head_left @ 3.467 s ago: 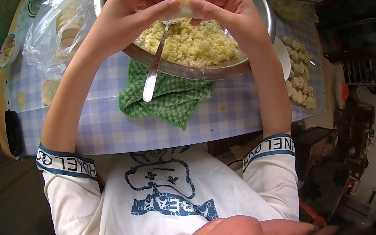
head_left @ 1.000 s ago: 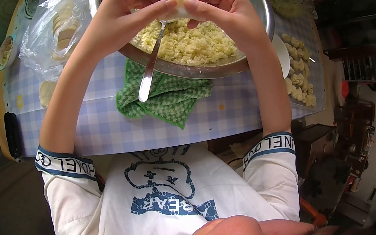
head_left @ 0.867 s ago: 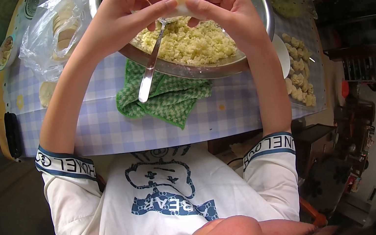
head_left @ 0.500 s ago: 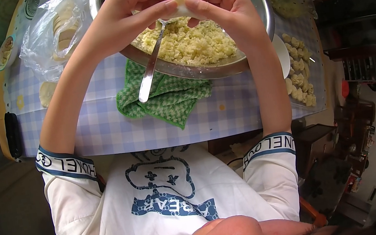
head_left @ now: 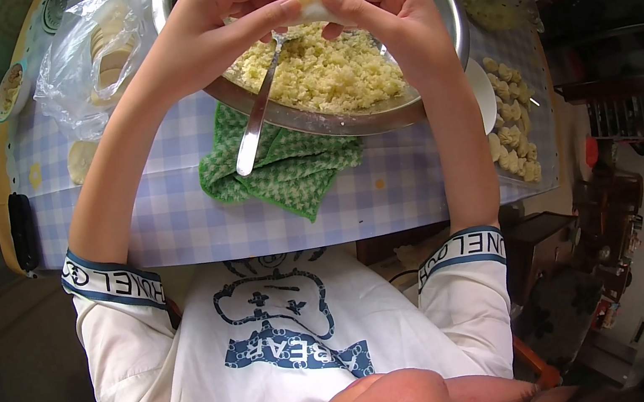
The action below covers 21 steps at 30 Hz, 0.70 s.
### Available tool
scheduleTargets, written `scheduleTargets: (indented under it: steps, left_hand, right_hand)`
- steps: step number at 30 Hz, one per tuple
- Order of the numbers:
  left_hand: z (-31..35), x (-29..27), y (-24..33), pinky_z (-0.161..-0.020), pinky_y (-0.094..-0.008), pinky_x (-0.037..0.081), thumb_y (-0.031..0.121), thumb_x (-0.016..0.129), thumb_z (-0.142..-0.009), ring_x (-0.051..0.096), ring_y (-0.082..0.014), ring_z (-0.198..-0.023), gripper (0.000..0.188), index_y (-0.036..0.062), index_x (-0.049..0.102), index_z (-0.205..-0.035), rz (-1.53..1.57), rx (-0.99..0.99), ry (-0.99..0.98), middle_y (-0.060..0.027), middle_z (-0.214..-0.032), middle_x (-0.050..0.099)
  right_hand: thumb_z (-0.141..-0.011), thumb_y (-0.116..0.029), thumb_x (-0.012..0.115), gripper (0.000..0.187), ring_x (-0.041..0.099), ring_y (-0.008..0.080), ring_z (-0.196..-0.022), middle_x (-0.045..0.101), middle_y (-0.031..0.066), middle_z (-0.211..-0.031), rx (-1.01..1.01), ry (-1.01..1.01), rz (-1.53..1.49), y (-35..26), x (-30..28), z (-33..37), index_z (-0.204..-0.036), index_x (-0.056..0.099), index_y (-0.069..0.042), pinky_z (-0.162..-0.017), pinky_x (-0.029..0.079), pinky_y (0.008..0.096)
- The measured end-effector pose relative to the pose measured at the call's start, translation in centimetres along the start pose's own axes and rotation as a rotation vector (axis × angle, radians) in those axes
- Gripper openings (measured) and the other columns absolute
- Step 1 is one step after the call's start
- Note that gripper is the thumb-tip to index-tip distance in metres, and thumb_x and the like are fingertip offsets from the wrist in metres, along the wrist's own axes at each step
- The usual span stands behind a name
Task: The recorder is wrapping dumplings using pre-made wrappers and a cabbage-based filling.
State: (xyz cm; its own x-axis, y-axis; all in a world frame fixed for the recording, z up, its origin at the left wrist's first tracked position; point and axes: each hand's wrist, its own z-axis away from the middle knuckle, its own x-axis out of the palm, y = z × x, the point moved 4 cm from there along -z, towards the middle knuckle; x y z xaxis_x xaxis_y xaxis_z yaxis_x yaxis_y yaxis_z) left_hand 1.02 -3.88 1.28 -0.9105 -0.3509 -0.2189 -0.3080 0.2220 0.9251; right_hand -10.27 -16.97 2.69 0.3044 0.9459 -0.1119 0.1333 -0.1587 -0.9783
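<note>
On the checked tablecloth [head_left: 403, 179], a steel bowl [head_left: 326, 125] holds pale filling [head_left: 336, 79]; above it, the left hand [head_left: 240, 8] and right hand [head_left: 390, 9] pinch a small dough wrapper [head_left: 314, 8]. Edge-sealing seems in hand, calling next for even thumb pressure.

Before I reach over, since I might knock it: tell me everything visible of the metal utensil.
The metal utensil is shiny, its handle widening toward a rounded end. It slants across the near bowl rim, handle end over the green cloth, head mostly hidden in the yellowish food. Nobody holds it.
</note>
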Motion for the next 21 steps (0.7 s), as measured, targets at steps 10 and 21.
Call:
scheduleTargets:
  steps: [10, 21]
  left_hand:
    - [-0.01, 0.09, 0.20, -0.065, -0.0204, 0.044, 0.017, 0.057, -0.088, 0.053, -0.0059, -0.074, 0.019, -0.0009, 0.056, -0.093, -0.040, 0.007, -0.005, -0.0010, -0.080, 0.056]
    - [-0.03, 0.09, 0.38, -0.066, -0.0208, 0.044, 0.017, 0.057, -0.088, 0.053, -0.0060, -0.074, 0.019, -0.0011, 0.056, -0.093, -0.040, 0.015, 0.009, -0.0013, -0.079, 0.056]
  right_hand:
    - [-0.083, -0.018, 0.063, 0.020, 0.063, 0.0132, -0.070, 0.064, 0.0073, -0.081, 0.010, -0.012, -0.010, 0.10, 0.00, -0.05, -0.091, 0.061, 0.001, -0.067, 0.049, 0.0223]
    - [-0.083, -0.020, 0.063, 0.020, 0.063, 0.0131, -0.069, 0.064, 0.0061, -0.081, 0.014, -0.025, -0.041, 0.08, 0.05, -0.07, -0.092, 0.061, -0.002, -0.068, 0.049, 0.0227]
